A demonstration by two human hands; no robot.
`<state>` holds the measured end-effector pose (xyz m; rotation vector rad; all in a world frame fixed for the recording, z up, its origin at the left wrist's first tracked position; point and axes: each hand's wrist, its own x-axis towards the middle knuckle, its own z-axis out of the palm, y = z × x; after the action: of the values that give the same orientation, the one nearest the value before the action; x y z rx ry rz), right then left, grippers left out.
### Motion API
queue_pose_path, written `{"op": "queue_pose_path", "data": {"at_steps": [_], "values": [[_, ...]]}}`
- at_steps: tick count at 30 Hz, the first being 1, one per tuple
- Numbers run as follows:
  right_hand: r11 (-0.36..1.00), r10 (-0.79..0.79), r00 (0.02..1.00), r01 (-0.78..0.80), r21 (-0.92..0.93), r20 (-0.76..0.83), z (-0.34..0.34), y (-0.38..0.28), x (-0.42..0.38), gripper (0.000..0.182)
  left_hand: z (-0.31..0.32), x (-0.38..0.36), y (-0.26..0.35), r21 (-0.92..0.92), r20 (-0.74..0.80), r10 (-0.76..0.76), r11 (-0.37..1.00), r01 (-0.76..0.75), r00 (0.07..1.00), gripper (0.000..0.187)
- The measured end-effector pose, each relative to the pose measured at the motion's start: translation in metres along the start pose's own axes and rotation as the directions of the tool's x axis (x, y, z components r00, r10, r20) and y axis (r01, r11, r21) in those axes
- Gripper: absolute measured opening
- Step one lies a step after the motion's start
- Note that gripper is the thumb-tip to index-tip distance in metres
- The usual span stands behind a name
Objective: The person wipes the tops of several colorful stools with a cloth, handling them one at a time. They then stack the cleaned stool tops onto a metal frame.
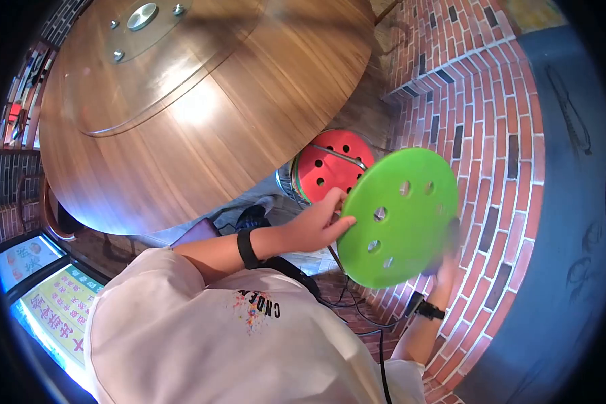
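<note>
A round green stool seat [400,219] with several holes in it is tilted up in front of me. My left hand [326,219], a black band on its wrist, grips the seat's left edge, with the thumb on the near face. At the opposite edge is my right hand [446,266], closed and blurred, its fingers partly hidden. With it is a smeared grey thing [454,236] whose kind I cannot tell. Just beyond the green seat stands a red stool [330,165] with holes in its top, and a metal bar [340,156] crosses over that.
A large round wooden table [249,128] fills the upper left, its edge close to the red stool. The brick wall [505,182] rises close on the right. Black cables [382,357] hang by my right side. Lit menu panels [57,310] are at the lower left.
</note>
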<state>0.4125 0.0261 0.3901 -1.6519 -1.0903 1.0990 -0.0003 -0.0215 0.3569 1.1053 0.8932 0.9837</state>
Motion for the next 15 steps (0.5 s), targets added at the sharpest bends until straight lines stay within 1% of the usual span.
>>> {"op": "queue_pose_path", "data": {"at_steps": [1,2,4,5,7,8,9,11,12,13,15], "values": [[1.0,0.027,0.999,-0.027,-0.012,0.038,0.008,0.007,0.013,0.05,-0.008,0.004,-0.005,0.004,-0.037,0.001,1.0,-0.001,0.999,0.026],[0.998,0.053,0.996,-0.052,-0.022,0.073,0.017,0.018,0.027,0.05,-0.014,0.009,-0.02,-0.005,-0.078,0.036,0.999,-0.036,0.996,0.026],[0.996,0.035,0.991,-0.023,-0.088,0.131,0.037,0.026,0.045,0.05,-0.025,0.02,-0.052,-0.019,-0.158,0.102,0.994,-0.106,0.982,0.026],[0.979,0.024,0.989,0.006,-0.201,0.146,0.047,0.027,0.052,0.05,-0.033,0.022,-0.063,0.004,-0.149,0.011,1.0,-0.01,0.989,0.028],[0.905,0.003,0.985,0.071,-0.419,0.174,0.071,0.027,0.063,0.049,-0.04,0.031,-0.08,0.102,-0.245,-0.015,0.994,0.042,0.969,0.03],[0.866,0.024,0.987,0.059,-0.496,0.158,0.08,0.026,0.064,0.048,-0.041,0.036,-0.09,0.148,-0.291,-0.024,0.987,0.07,0.956,0.032],[0.851,0.053,0.99,0.024,-0.524,0.131,0.091,0.023,0.062,0.047,-0.043,0.042,-0.102,0.206,-0.326,-0.039,0.972,0.111,0.944,0.035],[0.88,0.108,0.99,-0.051,-0.473,0.094,0.108,0.025,0.064,0.045,-0.043,0.056,-0.12,0.276,-0.39,-0.019,0.951,0.137,0.921,0.036],[0.906,0.117,0.987,-0.058,-0.42,0.115,0.107,0.04,0.073,0.045,-0.042,0.06,-0.125,0.31,-0.422,-0.01,0.938,0.154,0.907,0.036],[0.928,0.125,0.983,-0.067,-0.366,0.135,0.107,0.055,0.082,0.046,-0.045,0.066,-0.13,0.312,-0.43,-0.088,0.919,0.239,0.899,0.039],[0.927,0.242,0.968,-0.21,-0.31,0.07,0.124,0.062,0.089,0.046,-0.048,0.076,-0.139,0.316,-0.443,-0.244,0.858,0.404,0.863,0.045]]}}
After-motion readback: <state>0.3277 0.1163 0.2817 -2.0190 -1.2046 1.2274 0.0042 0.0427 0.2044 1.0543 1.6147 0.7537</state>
